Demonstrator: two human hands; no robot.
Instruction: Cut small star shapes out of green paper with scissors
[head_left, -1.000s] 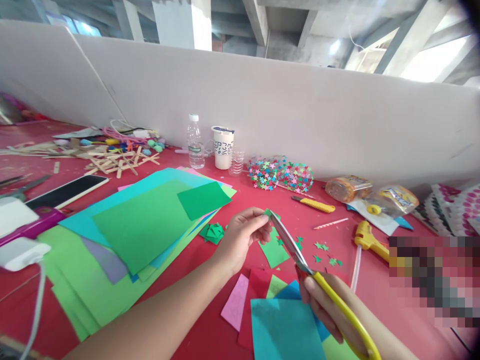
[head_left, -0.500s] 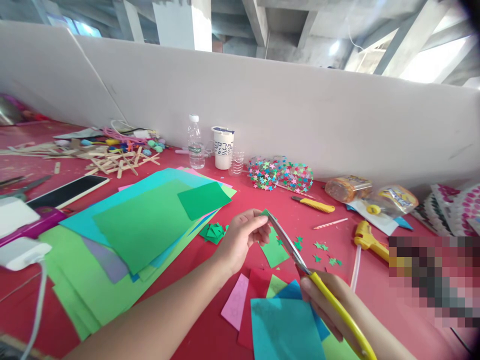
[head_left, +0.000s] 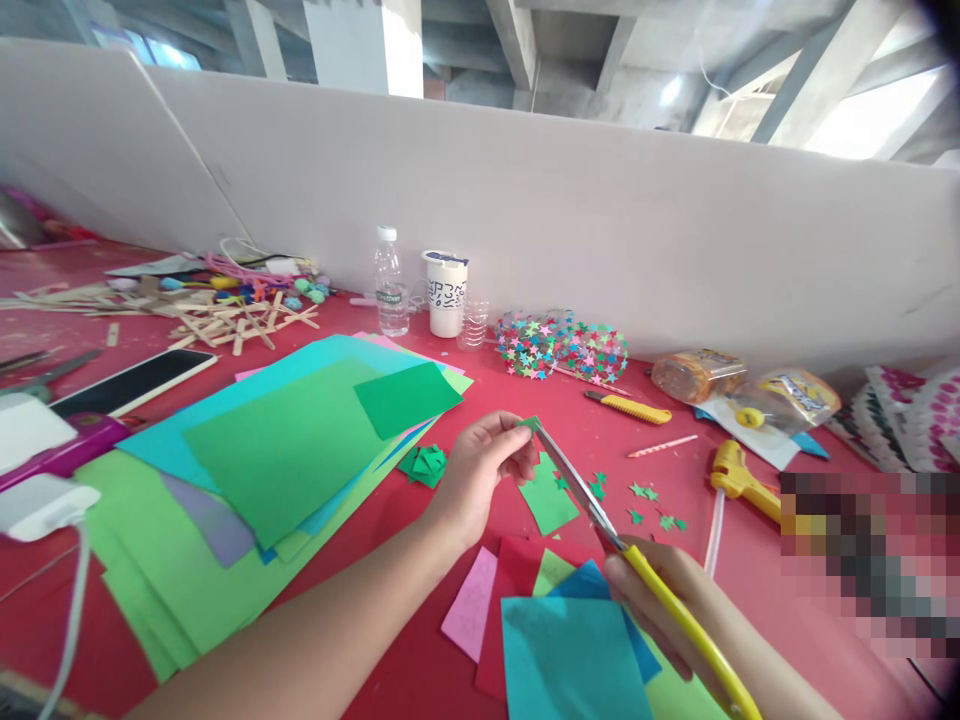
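Note:
Between the thumb and fingers of my left hand (head_left: 484, 465) is a small piece of green paper (head_left: 530, 422). My right hand (head_left: 660, 590) is closed on the yellow handles of a pair of scissors (head_left: 585, 490), whose blade tips meet the green piece at my left fingertips. Beneath the blades lie a light green paper rectangle (head_left: 549, 505) and several small cut green stars (head_left: 643, 491). A little heap of green paper pieces (head_left: 424, 465) is left of my left hand. Nearer me, coloured squares overlap, a teal sheet (head_left: 574, 655) uppermost.
Large coloured sheets (head_left: 285, 440) cover the left side, near a phone (head_left: 135, 382) and craft sticks (head_left: 240, 325). A water bottle (head_left: 390, 285), a white cup (head_left: 446, 295) and star-covered clear containers (head_left: 525, 345) line the back. A yellow cutter (head_left: 630, 406) and glue gun (head_left: 739, 475) lie right.
The scissor tips have drawn very slightly away from the left fingers, and the handles have shifted a little to the right. The green piece stays in my left fingers.

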